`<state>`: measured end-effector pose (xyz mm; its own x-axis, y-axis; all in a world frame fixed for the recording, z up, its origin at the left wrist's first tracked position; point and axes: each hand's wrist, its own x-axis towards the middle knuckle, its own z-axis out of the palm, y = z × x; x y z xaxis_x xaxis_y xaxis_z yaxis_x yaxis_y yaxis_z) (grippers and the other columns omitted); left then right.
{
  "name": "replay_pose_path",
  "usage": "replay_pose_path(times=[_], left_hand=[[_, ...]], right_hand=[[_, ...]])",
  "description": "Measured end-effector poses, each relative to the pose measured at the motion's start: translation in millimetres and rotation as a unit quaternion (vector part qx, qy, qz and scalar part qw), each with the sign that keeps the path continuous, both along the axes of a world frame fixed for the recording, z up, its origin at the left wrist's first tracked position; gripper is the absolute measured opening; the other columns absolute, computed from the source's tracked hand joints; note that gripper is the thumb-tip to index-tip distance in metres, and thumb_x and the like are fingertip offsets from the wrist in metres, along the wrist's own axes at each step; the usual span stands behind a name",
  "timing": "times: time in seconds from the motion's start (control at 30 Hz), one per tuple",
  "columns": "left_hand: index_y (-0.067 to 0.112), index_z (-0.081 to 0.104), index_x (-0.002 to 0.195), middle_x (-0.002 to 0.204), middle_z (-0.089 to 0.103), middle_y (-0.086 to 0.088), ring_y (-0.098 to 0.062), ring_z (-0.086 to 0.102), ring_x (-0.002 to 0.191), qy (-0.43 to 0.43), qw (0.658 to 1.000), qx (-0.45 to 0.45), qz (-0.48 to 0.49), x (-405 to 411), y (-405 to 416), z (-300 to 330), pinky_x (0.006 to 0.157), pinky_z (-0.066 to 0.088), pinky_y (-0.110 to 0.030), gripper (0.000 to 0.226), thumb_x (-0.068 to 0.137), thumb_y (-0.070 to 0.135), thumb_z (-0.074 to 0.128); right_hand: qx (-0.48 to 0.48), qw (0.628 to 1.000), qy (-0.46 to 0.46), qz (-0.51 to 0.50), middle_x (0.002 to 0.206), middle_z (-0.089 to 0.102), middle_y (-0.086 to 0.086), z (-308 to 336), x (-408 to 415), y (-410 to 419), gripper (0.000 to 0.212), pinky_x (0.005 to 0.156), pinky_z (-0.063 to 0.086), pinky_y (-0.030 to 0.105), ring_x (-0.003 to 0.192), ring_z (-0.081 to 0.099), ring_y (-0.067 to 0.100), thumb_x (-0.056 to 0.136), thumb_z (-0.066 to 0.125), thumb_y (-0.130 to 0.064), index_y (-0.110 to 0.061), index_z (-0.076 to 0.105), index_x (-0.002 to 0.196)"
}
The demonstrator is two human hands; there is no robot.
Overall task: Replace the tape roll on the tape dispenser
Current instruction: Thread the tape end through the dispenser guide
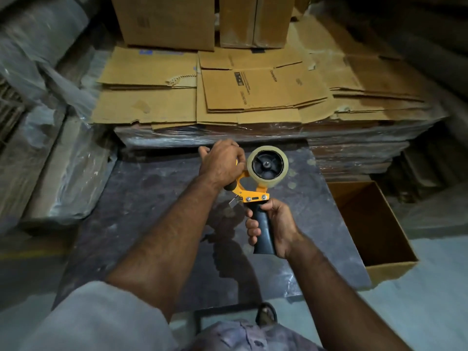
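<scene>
I hold a hand-held tape dispenser (254, 195) with an orange frame and a black handle above a dark table (157, 198). My right hand (273, 224) is wrapped around the black handle. A clear tape roll (268, 165) sits on the dispenser's black hub, upright and facing me. My left hand (221, 163) is closed on the front end of the orange frame, just left of the roll, hiding the roller and blade area. A small metal tab sticks out under the frame.
Flattened cardboard sheets (253, 89) lie on a wrapped stack behind the table, with upright boxes (167, 19) beyond. An open cardboard box (374, 229) stands at the table's right. Plastic-wrapped bundles (50, 148) lean on the left.
</scene>
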<state>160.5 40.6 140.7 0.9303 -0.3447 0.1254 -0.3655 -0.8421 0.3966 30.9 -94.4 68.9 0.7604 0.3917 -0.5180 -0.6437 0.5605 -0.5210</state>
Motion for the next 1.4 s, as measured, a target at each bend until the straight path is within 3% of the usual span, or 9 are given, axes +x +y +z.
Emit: replay_pose_path(times=[0.17, 0.53, 0.63, 0.73, 0.9, 1.03, 1.2, 1.4], left_hand=[[0.036, 0.067, 0.079, 0.142, 0.049, 0.009, -0.015, 0.037, 0.136, -0.034, 0.998, -0.013, -0.052, -11.6, 16.4, 17.4, 0.102, 0.025, -0.049, 0.010, 0.081, 0.035, 0.076], [0.034, 0.074, 0.070, 0.151, 0.043, 0.010, -0.016, 0.028, 0.141, -0.135, 0.981, -0.051, -0.129, -48.9, 42.6, 23.4, 0.094, 0.016, -0.038, 0.007, 0.071, 0.034, 0.080], [0.036, 0.073, 0.071, 0.141, 0.046, 0.008, -0.017, 0.032, 0.135, -0.104, 0.983, -0.101, -0.115, -52.3, 54.4, 17.4, 0.099, 0.024, -0.044, 0.009, 0.072, 0.034, 0.082], [0.033, 0.075, 0.074, 0.120, 0.046, 0.006, -0.018, 0.040, 0.118, -0.102, 0.984, -0.111, -0.094, -57.5, 59.7, 10.6, 0.089, 0.032, -0.041, 0.011, 0.071, 0.039, 0.083], [0.026, 0.075, 0.074, 0.097, 0.039, 0.006, -0.019, 0.041, 0.099, -0.115, 0.980, -0.147, -0.062, -65.1, 62.8, 1.0, 0.079, 0.030, -0.037, 0.012, 0.073, 0.035, 0.083], [0.017, 0.078, 0.075, 0.089, 0.042, 0.002, -0.019, 0.045, 0.091, -0.087, 0.976, -0.180, -0.083, -69.3, 69.1, -2.1, 0.076, 0.044, -0.037, 0.010, 0.075, 0.025, 0.084], [0.012, 0.079, 0.078, 0.086, 0.049, 0.001, -0.013, 0.049, 0.083, -0.061, 0.973, -0.198, -0.097, -73.1, 75.5, -8.2, 0.068, 0.042, -0.027, 0.010, 0.077, 0.021, 0.084], [0.014, 0.076, 0.076, 0.087, 0.055, 0.006, -0.009, 0.052, 0.079, -0.031, 0.973, -0.204, -0.103, -70.2, 80.4, -9.1, 0.067, 0.043, -0.027, 0.010, 0.078, 0.022, 0.083]], right_hand=[[-0.054, 0.997, -0.031, -0.041, 0.058, 0.043, -0.004, 17.2, -11.3, 29.0, 0.020, 0.048, 0.038, 0.024, 0.045, 0.039, 0.009, 0.088, 0.064, -0.031, -0.018, 0.054, 0.077], [-0.073, 0.991, 0.009, -0.109, 0.055, 0.045, -0.001, 48.0, -38.4, 63.0, 0.018, 0.046, 0.036, 0.024, 0.041, 0.040, 0.013, 0.082, 0.060, -0.026, -0.015, 0.056, 0.068], [-0.086, 0.991, 0.023, -0.100, 0.054, 0.045, -0.001, 49.3, -45.3, 66.9, 0.019, 0.046, 0.036, 0.024, 0.041, 0.040, 0.013, 0.081, 0.059, -0.027, -0.015, 0.057, 0.066], [-0.089, 0.991, 0.032, -0.099, 0.055, 0.044, -0.002, 49.5, -49.5, 71.0, 0.018, 0.046, 0.036, 0.024, 0.042, 0.039, 0.013, 0.080, 0.060, -0.027, -0.016, 0.057, 0.066], [-0.115, 0.988, 0.048, -0.093, 0.056, 0.044, -0.002, 47.8, -49.8, 71.0, 0.016, 0.047, 0.035, 0.024, 0.043, 0.038, 0.014, 0.077, 0.061, -0.027, -0.016, 0.056, 0.066], [-0.129, 0.987, 0.059, -0.079, 0.056, 0.044, -0.002, 45.9, -48.3, 69.4, 0.016, 0.047, 0.035, 0.025, 0.042, 0.038, 0.014, 0.074, 0.062, -0.027, -0.016, 0.057, 0.064], [-0.126, 0.986, 0.064, -0.087, 0.056, 0.044, -0.002, 45.4, -41.7, 62.7, 0.016, 0.047, 0.035, 0.024, 0.042, 0.037, 0.014, 0.074, 0.062, -0.028, -0.016, 0.057, 0.063], [-0.094, 0.990, 0.058, -0.082, 0.055, 0.045, -0.003, 44.2, -37.2, 51.7, 0.016, 0.046, 0.037, 0.025, 0.041, 0.038, 0.013, 0.075, 0.061, -0.028, -0.016, 0.057, 0.066]])
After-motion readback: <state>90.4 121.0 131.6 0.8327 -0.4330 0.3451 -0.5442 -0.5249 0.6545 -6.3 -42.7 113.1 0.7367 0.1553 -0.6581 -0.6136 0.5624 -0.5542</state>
